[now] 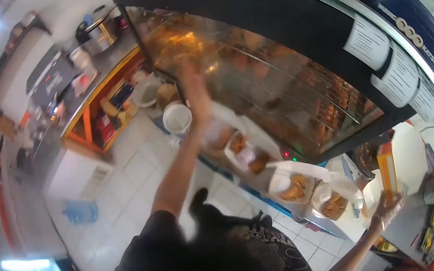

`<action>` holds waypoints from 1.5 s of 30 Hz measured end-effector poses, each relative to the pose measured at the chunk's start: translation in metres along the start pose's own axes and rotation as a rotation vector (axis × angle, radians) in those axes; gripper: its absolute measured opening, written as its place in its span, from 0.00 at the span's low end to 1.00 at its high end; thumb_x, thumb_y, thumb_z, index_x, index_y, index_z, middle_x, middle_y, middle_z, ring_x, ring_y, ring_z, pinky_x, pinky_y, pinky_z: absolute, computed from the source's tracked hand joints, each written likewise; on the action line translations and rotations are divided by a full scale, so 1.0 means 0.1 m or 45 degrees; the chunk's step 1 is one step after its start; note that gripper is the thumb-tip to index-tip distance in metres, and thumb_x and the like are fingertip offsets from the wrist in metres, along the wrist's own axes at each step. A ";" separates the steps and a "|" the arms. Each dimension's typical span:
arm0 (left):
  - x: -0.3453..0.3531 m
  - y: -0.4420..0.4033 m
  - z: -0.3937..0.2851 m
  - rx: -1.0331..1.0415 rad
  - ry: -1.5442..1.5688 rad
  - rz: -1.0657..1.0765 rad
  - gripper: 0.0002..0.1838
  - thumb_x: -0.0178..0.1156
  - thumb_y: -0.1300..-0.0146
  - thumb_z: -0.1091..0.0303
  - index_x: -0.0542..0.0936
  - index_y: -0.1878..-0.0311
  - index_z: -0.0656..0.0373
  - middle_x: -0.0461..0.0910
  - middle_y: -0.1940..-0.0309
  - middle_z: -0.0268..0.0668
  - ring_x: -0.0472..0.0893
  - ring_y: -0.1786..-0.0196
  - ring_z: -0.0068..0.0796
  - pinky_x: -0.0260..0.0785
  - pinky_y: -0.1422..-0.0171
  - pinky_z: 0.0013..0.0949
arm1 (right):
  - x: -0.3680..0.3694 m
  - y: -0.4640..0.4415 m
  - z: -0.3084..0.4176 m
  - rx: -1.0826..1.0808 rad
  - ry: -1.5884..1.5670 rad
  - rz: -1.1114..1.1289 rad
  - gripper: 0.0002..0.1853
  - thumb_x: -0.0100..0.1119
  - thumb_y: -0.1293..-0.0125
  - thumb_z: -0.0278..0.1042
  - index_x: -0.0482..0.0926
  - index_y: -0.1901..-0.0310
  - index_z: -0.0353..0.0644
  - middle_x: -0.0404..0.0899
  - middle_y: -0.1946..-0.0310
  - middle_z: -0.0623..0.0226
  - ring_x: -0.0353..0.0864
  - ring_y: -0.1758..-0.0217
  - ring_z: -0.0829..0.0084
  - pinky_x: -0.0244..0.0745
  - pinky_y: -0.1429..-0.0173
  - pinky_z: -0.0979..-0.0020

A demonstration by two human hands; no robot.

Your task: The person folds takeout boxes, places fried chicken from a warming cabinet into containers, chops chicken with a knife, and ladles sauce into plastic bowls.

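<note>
My left hand [197, 90] is raised at the near end of the glass-fronted food warmer [252, 68]; motion blurs its fingers, so their grip cannot be made out. Far over on the right, my right hand [388, 212] wears a clear plastic glove. Its fingers are closed on the lower part of an orange-and-white cardboard box [387, 169]. Between my hands, along the counter before the warmer, stand open white takeaway boxes with browned fried food, among them one box [292, 187] and another [333, 205] nearer my right hand.
A white bucket [177, 118] stands beside my left forearm. Paper slips [369, 45] hang from the warmer's top edge. A pot [101, 34] sits on the back-left counter, above orange shelving [86, 127]. A blue water bottle [81, 211] lies on the tiled floor [124, 191].
</note>
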State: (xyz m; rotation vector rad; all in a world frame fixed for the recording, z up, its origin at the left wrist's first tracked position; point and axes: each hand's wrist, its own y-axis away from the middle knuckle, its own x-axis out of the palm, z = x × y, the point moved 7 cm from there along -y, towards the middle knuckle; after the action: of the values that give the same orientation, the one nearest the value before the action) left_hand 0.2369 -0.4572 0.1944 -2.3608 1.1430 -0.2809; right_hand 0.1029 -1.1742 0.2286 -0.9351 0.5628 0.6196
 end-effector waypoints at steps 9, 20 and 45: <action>-0.49 -1.58 0.62 -0.104 -0.448 -0.683 0.47 0.30 0.27 0.33 0.48 0.24 0.70 0.44 0.22 0.58 0.46 0.20 0.52 0.36 0.19 0.49 | -1.10 2.62 0.11 0.145 0.742 -0.186 0.33 0.68 0.39 0.33 0.64 0.35 0.39 0.66 0.34 0.51 0.67 0.32 0.53 0.67 0.30 0.56; -0.62 0.16 -0.04 -0.543 0.227 1.330 0.45 0.40 0.26 0.36 0.43 0.21 0.60 0.33 0.20 0.53 0.44 0.19 0.52 0.48 0.20 0.46 | 0.20 2.68 3.87 -0.575 0.066 0.144 0.35 0.70 0.44 0.22 0.66 0.37 0.55 0.64 0.32 0.51 0.65 0.29 0.47 0.75 0.33 0.51; -3.98 -0.96 1.80 -1.202 0.391 0.346 0.38 0.58 0.32 0.75 0.49 0.24 0.69 0.60 0.27 0.53 0.62 0.25 0.44 0.55 0.22 0.40 | 3.33 0.81 6.61 -0.145 0.808 0.237 0.32 0.61 0.40 0.51 0.74 0.36 0.44 0.76 0.41 0.48 0.77 0.38 0.53 0.72 0.36 0.55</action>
State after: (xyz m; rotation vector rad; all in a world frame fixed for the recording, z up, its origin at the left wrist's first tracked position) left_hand 0.1221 -0.0348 0.1019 -2.9364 2.0661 0.0178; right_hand 0.3914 -0.4894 0.2739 -1.2002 1.1998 0.5174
